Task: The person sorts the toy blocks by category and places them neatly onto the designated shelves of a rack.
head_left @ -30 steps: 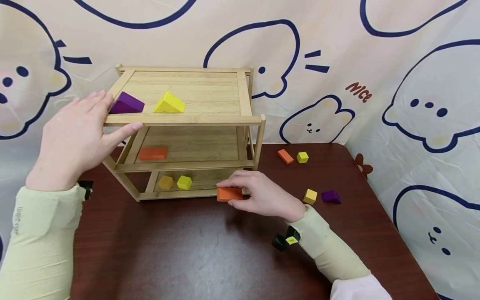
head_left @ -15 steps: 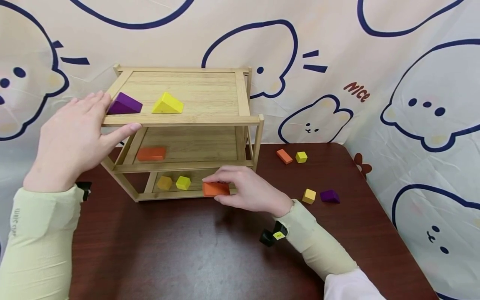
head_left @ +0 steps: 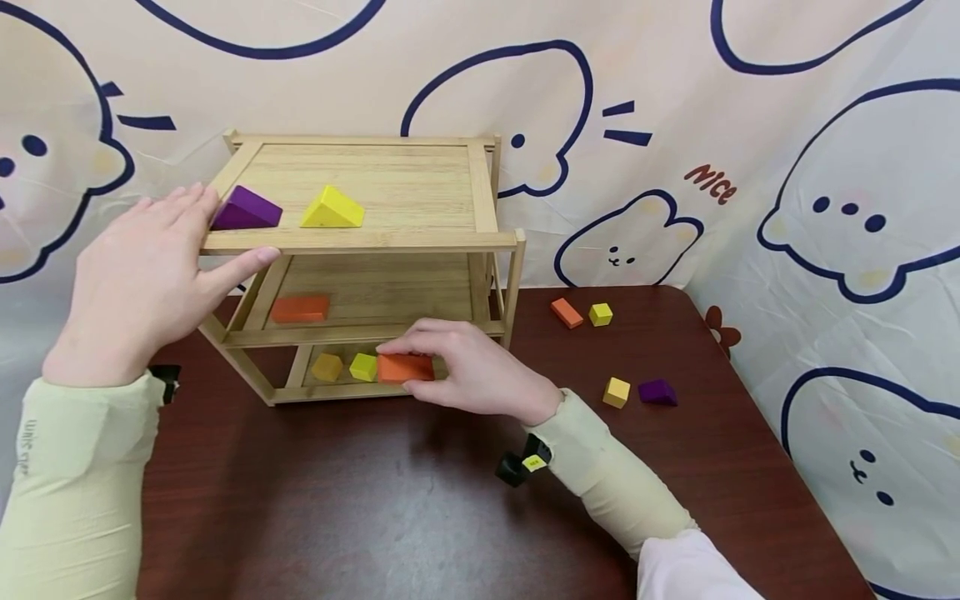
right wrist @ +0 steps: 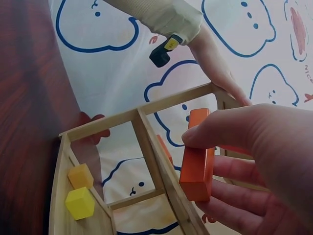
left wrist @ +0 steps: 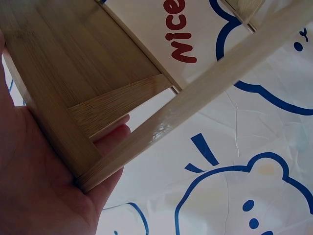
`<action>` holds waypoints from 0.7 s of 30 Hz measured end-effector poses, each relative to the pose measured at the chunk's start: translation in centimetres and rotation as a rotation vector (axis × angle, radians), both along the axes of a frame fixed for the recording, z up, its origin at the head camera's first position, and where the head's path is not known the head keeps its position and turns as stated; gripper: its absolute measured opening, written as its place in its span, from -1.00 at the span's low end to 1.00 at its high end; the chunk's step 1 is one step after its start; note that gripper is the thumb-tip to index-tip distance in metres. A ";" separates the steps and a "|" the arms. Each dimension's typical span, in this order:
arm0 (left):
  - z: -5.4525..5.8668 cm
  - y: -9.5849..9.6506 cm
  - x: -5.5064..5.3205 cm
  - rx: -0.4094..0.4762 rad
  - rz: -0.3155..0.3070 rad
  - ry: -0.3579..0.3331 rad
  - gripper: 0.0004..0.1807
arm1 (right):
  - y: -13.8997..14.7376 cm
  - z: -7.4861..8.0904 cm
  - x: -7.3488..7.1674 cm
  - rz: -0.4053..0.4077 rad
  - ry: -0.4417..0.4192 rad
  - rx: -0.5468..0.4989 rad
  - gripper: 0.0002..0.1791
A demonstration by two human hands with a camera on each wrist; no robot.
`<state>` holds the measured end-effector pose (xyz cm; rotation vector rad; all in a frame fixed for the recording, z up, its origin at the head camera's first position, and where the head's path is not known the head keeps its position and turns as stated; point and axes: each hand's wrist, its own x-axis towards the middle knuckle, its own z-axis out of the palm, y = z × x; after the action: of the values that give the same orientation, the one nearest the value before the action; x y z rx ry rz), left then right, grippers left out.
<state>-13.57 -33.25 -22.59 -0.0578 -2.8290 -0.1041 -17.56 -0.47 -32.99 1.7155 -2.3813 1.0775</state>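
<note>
My right hand pinches an orange rectangular block between thumb and fingers, in front of the lowest tier of a wooden three-tier shelf. In the right wrist view the same orange block is held upright along its length. Just left of it, a yellow cube and an orange-yellow cube sit on that tier. My left hand rests on the shelf's top left corner, fingers extended along the side, thumb along the front edge. The left wrist view shows its palm against the corner.
A purple wedge block and a yellow one stand on the top tier. Another orange block lies on the middle tier. Right of the shelf, an orange block, yellow cubes and a purple block lie on the dark table.
My right hand has carried the orange block leftward and slightly up along the shelf front, close to the yellow cube. The left hand stays on the shelf corner.
</note>
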 end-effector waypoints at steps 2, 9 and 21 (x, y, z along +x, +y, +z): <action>0.0 0.0 0.0 0.001 -0.001 0.000 0.10 | -0.3 0.3 -0.1 -0.008 0.003 0.005 -0.49; 0.0 0.0 0.0 0.004 -0.005 0.011 0.09 | -1.5 1.0 -0.7 -0.027 0.037 -0.034 -0.53; -0.1 -0.1 -0.1 0.008 -0.034 0.038 0.06 | -3.0 2.6 -2.2 -0.098 0.047 0.005 -0.54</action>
<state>-13.63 -33.38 -22.65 -0.1055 -2.7898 -0.1205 -19.74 -3.43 -30.39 1.5883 -2.4130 1.0071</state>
